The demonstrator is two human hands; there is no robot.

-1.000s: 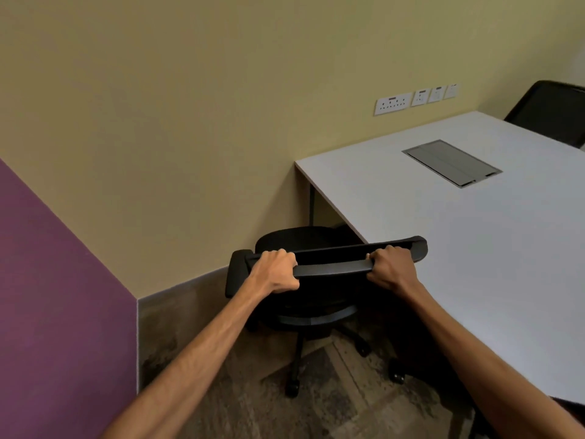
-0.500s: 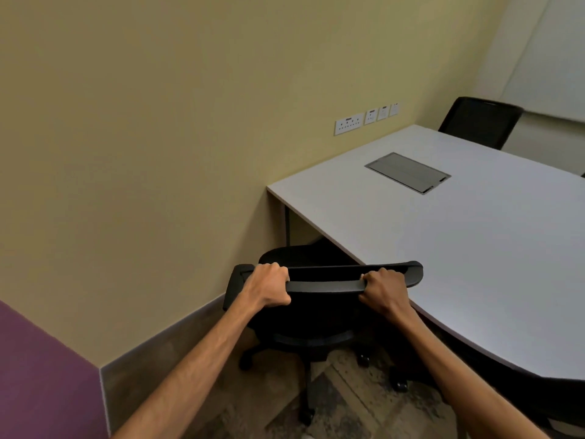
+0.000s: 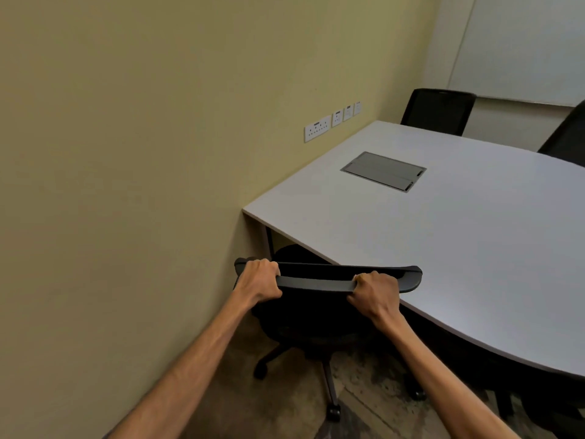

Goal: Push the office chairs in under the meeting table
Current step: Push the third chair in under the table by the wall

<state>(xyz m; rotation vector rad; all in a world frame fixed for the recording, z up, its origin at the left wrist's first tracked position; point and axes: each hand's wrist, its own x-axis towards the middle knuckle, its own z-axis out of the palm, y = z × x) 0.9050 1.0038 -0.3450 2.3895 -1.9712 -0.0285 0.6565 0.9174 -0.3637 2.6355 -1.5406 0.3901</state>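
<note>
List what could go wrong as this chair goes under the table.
1. The right hand grips the chair's top rail right at the table edge; the knuckles could get pinched.
2. The left hand is close to the wall and could scrape it.
3. The chair's seat sits near the table leg; it might snag.

You see a matt black plastic chair back (image 3: 319, 282); smooth, matt white laminate table top (image 3: 443, 248); brushed grey metal cable hatch (image 3: 383, 171); matt painted wall (image 3: 142, 153); rough mottled carpet (image 3: 285, 407).
</note>
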